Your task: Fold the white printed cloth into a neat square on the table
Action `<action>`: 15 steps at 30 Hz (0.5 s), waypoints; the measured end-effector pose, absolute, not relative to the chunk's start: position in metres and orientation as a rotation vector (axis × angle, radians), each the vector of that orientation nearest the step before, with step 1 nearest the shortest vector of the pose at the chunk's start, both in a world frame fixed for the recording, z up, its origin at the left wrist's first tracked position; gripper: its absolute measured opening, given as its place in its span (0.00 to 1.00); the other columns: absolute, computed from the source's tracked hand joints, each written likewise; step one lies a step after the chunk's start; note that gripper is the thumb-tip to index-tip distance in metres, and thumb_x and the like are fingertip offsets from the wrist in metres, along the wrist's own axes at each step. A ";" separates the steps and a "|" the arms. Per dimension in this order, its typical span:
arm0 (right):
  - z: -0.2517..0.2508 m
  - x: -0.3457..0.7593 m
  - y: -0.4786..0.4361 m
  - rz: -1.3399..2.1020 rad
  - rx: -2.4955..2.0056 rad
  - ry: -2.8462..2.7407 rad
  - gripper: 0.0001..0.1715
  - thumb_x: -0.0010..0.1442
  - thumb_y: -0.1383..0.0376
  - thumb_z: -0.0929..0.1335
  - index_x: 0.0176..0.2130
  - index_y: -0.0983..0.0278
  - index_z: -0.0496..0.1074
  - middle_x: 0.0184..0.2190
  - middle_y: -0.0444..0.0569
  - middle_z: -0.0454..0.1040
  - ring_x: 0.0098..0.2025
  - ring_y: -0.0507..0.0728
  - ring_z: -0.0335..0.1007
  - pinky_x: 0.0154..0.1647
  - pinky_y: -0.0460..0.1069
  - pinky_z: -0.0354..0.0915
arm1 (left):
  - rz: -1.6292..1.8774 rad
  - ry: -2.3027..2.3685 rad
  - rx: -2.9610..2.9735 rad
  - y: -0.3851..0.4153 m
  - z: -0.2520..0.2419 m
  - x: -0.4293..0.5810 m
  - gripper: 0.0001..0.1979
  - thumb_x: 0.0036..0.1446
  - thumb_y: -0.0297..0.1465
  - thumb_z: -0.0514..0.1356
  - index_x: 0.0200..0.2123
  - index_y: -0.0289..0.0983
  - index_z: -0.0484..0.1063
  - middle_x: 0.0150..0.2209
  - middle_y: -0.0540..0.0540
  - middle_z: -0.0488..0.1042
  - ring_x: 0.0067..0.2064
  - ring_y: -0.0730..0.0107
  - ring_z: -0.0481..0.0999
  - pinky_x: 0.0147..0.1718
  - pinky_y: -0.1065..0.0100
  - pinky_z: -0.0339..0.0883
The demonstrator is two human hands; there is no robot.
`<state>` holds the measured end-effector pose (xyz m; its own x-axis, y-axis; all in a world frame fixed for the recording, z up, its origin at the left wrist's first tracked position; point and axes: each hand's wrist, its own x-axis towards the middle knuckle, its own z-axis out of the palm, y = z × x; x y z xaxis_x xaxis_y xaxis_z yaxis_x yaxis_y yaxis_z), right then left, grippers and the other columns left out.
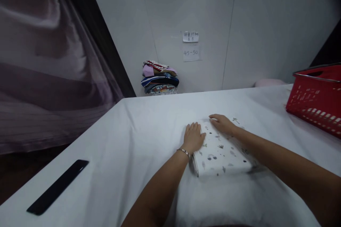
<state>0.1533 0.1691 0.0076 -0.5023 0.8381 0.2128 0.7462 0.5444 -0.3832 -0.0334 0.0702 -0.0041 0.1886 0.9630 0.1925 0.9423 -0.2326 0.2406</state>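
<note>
Cloth [222, 152] w/ small gray pics lies folded on the white table [151, 124], well in from the far & left edges. L hand [193, 138] is flat on its left side, fingers almost straight, w/ no grip. R hand [223, 124] is at its far end, fingers bent a bit; can't tell if they pinch it. Black strip [58, 186] is nr table's left edge. Red basket [317, 95] is on the right, nr far edge.

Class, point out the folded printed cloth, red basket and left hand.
Folded printed cloth [221, 151]: head view, top face.
Red basket [323, 96]: head view, side wall.
Left hand [193, 138]: head view, its back.
</note>
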 end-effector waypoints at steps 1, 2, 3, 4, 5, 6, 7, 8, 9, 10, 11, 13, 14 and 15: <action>0.010 0.165 0.172 0.331 -1.326 -2.414 0.23 0.61 0.57 0.57 0.49 0.62 0.70 0.50 0.51 0.72 0.50 0.59 0.67 0.50 0.52 0.62 | 0.467 1.905 2.373 0.070 -0.004 -0.033 0.26 0.61 0.40 0.45 0.59 0.34 0.57 0.62 0.39 0.55 0.63 0.57 0.50 0.62 0.56 0.35; 0.011 0.176 0.175 0.325 -1.358 -2.419 0.23 0.60 0.57 0.57 0.47 0.63 0.71 0.48 0.53 0.73 0.49 0.61 0.68 0.49 0.53 0.62 | 0.462 1.911 2.376 0.070 -0.003 -0.033 0.27 0.61 0.40 0.45 0.59 0.34 0.57 0.62 0.39 0.55 0.63 0.57 0.50 0.62 0.56 0.35; 0.012 0.186 0.177 0.322 -1.385 -2.423 0.23 0.59 0.57 0.58 0.46 0.64 0.72 0.47 0.54 0.74 0.48 0.62 0.68 0.49 0.54 0.62 | 0.453 1.918 2.378 0.070 -0.003 -0.033 0.27 0.61 0.41 0.44 0.59 0.33 0.56 0.62 0.39 0.55 0.63 0.57 0.50 0.62 0.56 0.35; 0.013 0.195 0.179 0.319 -1.399 -2.435 0.22 0.59 0.57 0.58 0.44 0.64 0.73 0.45 0.54 0.75 0.46 0.62 0.69 0.48 0.54 0.63 | 0.440 1.926 2.380 0.070 -0.003 -0.032 0.27 0.61 0.41 0.44 0.59 0.33 0.56 0.62 0.39 0.55 0.63 0.57 0.50 0.62 0.56 0.35; 0.013 0.201 0.180 0.310 -1.405 -2.455 0.22 0.59 0.57 0.58 0.43 0.63 0.73 0.43 0.54 0.75 0.45 0.62 0.70 0.47 0.54 0.63 | 0.422 1.934 2.383 0.070 -0.004 -0.032 0.27 0.61 0.41 0.43 0.60 0.33 0.56 0.62 0.40 0.55 0.63 0.58 0.50 0.62 0.56 0.35; 0.012 0.206 0.181 0.296 -1.405 -2.477 0.21 0.59 0.57 0.58 0.41 0.62 0.74 0.42 0.52 0.76 0.44 0.61 0.70 0.46 0.53 0.63 | 0.402 1.941 2.390 0.070 -0.004 -0.032 0.28 0.61 0.42 0.42 0.60 0.33 0.55 0.62 0.40 0.54 0.63 0.58 0.49 0.62 0.56 0.35; 0.011 0.209 0.182 0.276 -1.405 -2.497 0.20 0.59 0.57 0.58 0.40 0.62 0.74 0.41 0.51 0.76 0.43 0.60 0.71 0.45 0.52 0.63 | 0.384 1.950 2.401 0.069 -0.005 -0.032 0.28 0.62 0.42 0.41 0.60 0.33 0.55 0.62 0.40 0.54 0.64 0.59 0.49 0.62 0.56 0.35; 0.011 0.210 0.182 0.252 -1.416 -2.507 0.20 0.59 0.57 0.58 0.39 0.61 0.74 0.40 0.51 0.76 0.42 0.60 0.71 0.44 0.52 0.63 | 0.368 1.961 2.413 0.069 -0.006 -0.032 0.28 0.62 0.42 0.40 0.60 0.33 0.54 0.63 0.41 0.54 0.64 0.60 0.49 0.62 0.56 0.35; 0.010 0.210 0.183 0.228 -1.440 -2.506 0.20 0.59 0.57 0.58 0.38 0.61 0.73 0.39 0.51 0.77 0.41 0.60 0.71 0.42 0.52 0.63 | 0.355 1.972 2.425 0.069 -0.006 -0.032 0.28 0.62 0.42 0.39 0.60 0.33 0.54 0.63 0.41 0.54 0.64 0.60 0.48 0.62 0.56 0.34; 0.009 0.209 0.183 0.210 -1.472 -2.494 0.20 0.60 0.57 0.57 0.38 0.62 0.73 0.38 0.51 0.77 0.40 0.60 0.71 0.41 0.52 0.63 | 0.345 1.983 2.434 0.069 -0.006 -0.032 0.29 0.62 0.42 0.39 0.61 0.33 0.53 0.63 0.42 0.53 0.64 0.61 0.48 0.62 0.55 0.34; 0.008 0.208 0.183 0.203 -1.504 -2.475 0.20 0.60 0.57 0.57 0.37 0.62 0.73 0.38 0.51 0.77 0.39 0.60 0.71 0.40 0.52 0.63 | 0.337 1.992 2.440 0.068 -0.006 -0.032 0.29 0.62 0.42 0.39 0.61 0.33 0.53 0.63 0.42 0.54 0.64 0.61 0.48 0.62 0.55 0.34; 0.006 0.208 0.184 0.207 -1.543 -2.452 0.19 0.60 0.57 0.57 0.37 0.61 0.73 0.37 0.51 0.77 0.38 0.60 0.71 0.38 0.52 0.63 | 0.318 2.003 2.439 0.068 -0.005 -0.032 0.29 0.62 0.42 0.39 0.60 0.33 0.53 0.63 0.42 0.54 0.64 0.60 0.47 0.62 0.55 0.35; 0.006 0.208 0.185 0.217 -1.548 -2.451 0.19 0.60 0.58 0.57 0.38 0.61 0.73 0.37 0.50 0.77 0.38 0.60 0.71 0.38 0.51 0.63 | 0.312 2.005 2.439 0.068 -0.005 -0.032 0.29 0.62 0.42 0.39 0.60 0.33 0.53 0.63 0.42 0.54 0.64 0.60 0.47 0.62 0.55 0.35; 0.005 0.208 0.186 0.227 -1.544 -2.454 0.19 0.60 0.58 0.57 0.38 0.60 0.73 0.37 0.49 0.77 0.38 0.60 0.72 0.38 0.51 0.64 | 0.308 2.008 2.439 0.068 -0.005 -0.032 0.29 0.62 0.42 0.40 0.61 0.33 0.53 0.63 0.43 0.54 0.64 0.60 0.47 0.62 0.55 0.35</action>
